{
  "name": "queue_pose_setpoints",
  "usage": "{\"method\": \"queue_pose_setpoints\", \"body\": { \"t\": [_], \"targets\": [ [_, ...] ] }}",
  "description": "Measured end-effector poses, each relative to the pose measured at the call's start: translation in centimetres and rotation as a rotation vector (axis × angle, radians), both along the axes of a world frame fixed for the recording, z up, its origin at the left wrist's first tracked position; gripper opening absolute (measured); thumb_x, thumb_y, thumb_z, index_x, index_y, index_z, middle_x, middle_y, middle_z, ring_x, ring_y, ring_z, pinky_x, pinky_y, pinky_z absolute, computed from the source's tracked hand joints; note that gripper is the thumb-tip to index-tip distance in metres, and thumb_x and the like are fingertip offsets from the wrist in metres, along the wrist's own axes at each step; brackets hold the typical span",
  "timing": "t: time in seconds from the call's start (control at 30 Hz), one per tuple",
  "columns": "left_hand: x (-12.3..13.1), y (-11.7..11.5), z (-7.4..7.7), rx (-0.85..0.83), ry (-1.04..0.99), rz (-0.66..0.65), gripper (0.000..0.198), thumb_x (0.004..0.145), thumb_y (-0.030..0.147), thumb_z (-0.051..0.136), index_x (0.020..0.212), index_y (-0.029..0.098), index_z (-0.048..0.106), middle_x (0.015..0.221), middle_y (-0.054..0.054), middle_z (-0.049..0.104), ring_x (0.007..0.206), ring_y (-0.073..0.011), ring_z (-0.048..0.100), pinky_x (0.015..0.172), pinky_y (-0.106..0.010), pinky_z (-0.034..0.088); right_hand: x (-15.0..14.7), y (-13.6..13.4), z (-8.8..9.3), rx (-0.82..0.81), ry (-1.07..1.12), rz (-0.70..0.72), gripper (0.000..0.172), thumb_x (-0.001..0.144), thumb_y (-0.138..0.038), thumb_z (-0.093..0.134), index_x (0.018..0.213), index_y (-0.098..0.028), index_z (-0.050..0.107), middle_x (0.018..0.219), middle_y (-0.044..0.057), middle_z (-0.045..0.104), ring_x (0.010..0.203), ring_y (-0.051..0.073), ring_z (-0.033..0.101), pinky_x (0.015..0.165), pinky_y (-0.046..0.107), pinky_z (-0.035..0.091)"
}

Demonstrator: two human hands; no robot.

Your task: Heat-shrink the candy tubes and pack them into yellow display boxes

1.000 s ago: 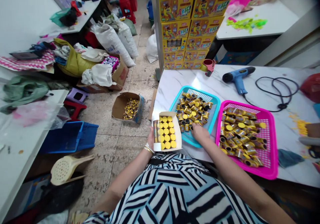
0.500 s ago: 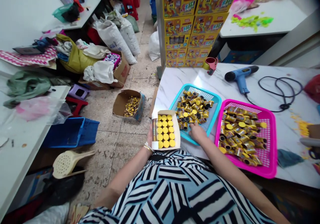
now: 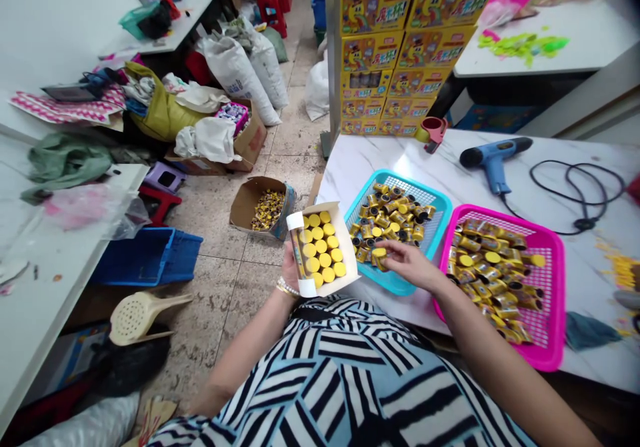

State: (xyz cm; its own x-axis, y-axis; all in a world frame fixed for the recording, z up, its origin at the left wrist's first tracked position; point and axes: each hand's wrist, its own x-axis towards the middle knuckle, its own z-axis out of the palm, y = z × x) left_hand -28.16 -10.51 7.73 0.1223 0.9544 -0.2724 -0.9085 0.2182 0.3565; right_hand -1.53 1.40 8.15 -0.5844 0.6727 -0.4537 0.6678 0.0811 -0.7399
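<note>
My left hand (image 3: 290, 267) grips an open box (image 3: 349, 250) from its left side, holding it tilted in front of my body. Rows of small yellow-capped tubs (image 3: 325, 260) stand inside it, and a clear window runs along its left side. Between the fingertips of my right hand (image 3: 414, 266) is a single yellow-capped tub (image 3: 379, 254), just above the near edge of the turquoise basket (image 3: 439, 215). That basket holds a loose heap of similar small tubs, lying at all angles. My left fingers are mostly hidden behind the box.
A pink basket (image 3: 556, 300) of similar tubs stands to the right. Behind lie a blue heat gun (image 3: 495, 160) with a looped cable and a red tape dispenser (image 3: 434, 132). Stacked yellow cartons (image 3: 373, 50) rise at the back. A cardboard box (image 3: 245, 204) of small pieces sits on the floor.
My right hand has come up from the heap with a tub pinched in its fingers. The box in my left hand has tilted and shifted slightly left. The view has shifted a little.
</note>
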Motion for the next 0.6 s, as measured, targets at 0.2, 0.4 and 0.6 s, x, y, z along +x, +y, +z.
{"method": "queue_pose_setpoints", "body": {
  "t": [0.2, 0.4, 0.6],
  "targets": [
    [0.7, 0.4, -0.6, 0.038, -0.017, -0.067, 0.086, 0.075, 0.078, 0.051, 0.142, 0.024, 0.047, 0.148, -0.011, 0.048, 0.146, -0.0344, 0.027, 0.12, -0.052, 0.012, -0.9, -1.4, 3.9, -0.173, 0.655, -0.379, 0.035, 0.076, -0.033, 0.072, 0.109, -0.022, 0.068, 0.11, 0.005, 0.071, 0.102, 0.019, 0.065, 0.092, 0.035, 0.052],
    [2.3, 0.9, -0.3, 0.001, 0.029, -0.141, 0.091, 0.073, 0.08, 0.051, 0.144, 0.023, 0.044, 0.153, -0.011, 0.041, 0.146, -0.0371, 0.023, 0.119, -0.055, 0.017, -2.9, -3.1, 7.7, 0.364, 0.335, 0.03, 0.029, 0.084, -0.027, 0.064, 0.112, -0.024, 0.071, 0.102, 0.006, 0.07, 0.094, 0.019, 0.063, 0.084, 0.035, 0.052],
    [2.6, 1.0, -1.2, -0.056, 0.014, -0.162, 0.084, 0.074, 0.074, 0.057, 0.139, 0.022, 0.05, 0.145, -0.014, 0.051, 0.143, -0.0365, 0.033, 0.117, -0.057, 0.02, -4.3, -4.4, 7.6, 0.443, -0.103, 0.306, 0.028, 0.08, -0.019, 0.062, 0.107, -0.02, 0.069, 0.099, 0.009, 0.069, 0.097, 0.025, 0.06, 0.085, 0.037, 0.05]
  ]
}}
